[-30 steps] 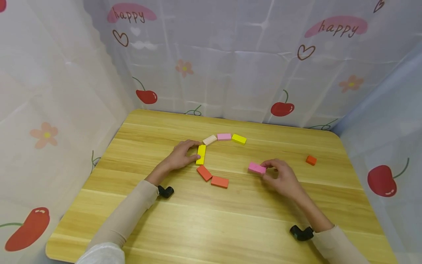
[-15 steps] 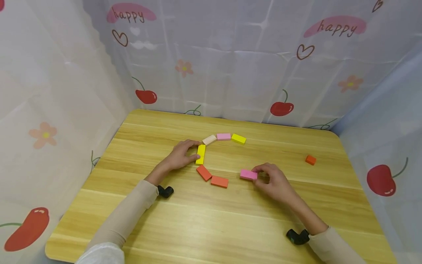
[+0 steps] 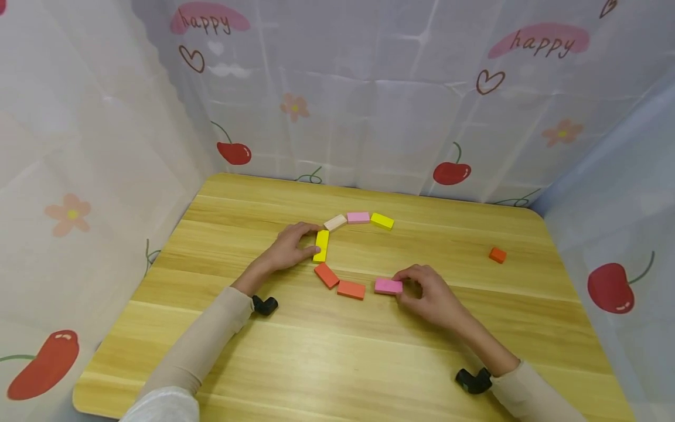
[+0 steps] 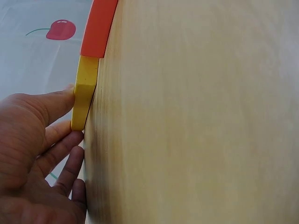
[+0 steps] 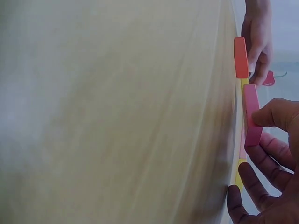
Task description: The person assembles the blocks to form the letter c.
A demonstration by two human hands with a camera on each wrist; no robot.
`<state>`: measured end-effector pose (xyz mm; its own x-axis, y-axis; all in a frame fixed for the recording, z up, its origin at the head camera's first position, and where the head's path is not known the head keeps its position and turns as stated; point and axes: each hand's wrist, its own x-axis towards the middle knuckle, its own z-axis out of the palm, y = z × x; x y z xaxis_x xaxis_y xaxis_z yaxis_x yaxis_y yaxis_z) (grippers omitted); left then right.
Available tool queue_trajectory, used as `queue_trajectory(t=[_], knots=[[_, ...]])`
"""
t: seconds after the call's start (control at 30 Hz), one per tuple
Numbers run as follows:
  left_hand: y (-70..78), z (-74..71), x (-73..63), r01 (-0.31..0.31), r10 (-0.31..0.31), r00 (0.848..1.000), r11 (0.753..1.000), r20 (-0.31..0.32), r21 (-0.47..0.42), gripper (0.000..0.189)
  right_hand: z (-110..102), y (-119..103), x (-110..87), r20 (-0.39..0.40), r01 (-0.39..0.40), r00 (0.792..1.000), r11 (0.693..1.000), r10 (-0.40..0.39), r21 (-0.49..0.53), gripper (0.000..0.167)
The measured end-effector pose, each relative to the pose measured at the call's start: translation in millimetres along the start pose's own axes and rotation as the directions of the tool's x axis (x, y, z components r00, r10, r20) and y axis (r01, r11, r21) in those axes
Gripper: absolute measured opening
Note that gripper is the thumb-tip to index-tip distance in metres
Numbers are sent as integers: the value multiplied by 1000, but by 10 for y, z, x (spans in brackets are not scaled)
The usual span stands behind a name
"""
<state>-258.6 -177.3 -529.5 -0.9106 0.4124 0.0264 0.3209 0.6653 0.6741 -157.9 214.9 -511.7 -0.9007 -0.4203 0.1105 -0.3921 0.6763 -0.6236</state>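
My right hand (image 3: 431, 298) pinches a pink block (image 3: 388, 286) by its right end, thumb on the near side and fingers beyond. In the right wrist view the pink block (image 5: 252, 114) is long and flat-sided. To its left, a short gap away, lies an orange-red block (image 3: 350, 289), joined corner to corner with a second orange-red block (image 3: 326, 276). My left hand (image 3: 291, 247) holds a yellow block (image 3: 321, 245), thumb against its side and a finger at its far end. The left wrist view shows that yellow block (image 4: 85, 93) against the orange-red block (image 4: 99, 30).
Beyond the yellow block, a plain wood block (image 3: 335, 223), a light pink block (image 3: 358, 218) and another yellow block (image 3: 382, 221) continue the curve. A small orange block (image 3: 497, 255) lies far right on the wooden table (image 3: 316, 357). Printed curtains (image 3: 369, 117) surround the table.
My right hand has carried the pink block left and nearer to me, toward the orange-red blocks. My left hand has stayed on the yellow block.
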Motion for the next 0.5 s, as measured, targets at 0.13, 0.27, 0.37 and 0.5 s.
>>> queue_trajectory(t=[0.13,0.27,0.37,0.5], knots=[[0,4,6,0,0,1000,1000,5,-1,56,24,-32,-15,14,17,1000,1000,-16,-17,29],[12,1,4,-1,1,1000,1000,5,1,56,33,-46,-18,13,55,998,998,-54,-42,28],[19,-8,-1,1,-1,1000,1000,5,0,57,30,-59,-3,18,88,996,993,-87,-72,27],[21,-11,1,1,-1,1000,1000,7,4,57,24,-81,14,30,109,994,989,-106,-102,27]])
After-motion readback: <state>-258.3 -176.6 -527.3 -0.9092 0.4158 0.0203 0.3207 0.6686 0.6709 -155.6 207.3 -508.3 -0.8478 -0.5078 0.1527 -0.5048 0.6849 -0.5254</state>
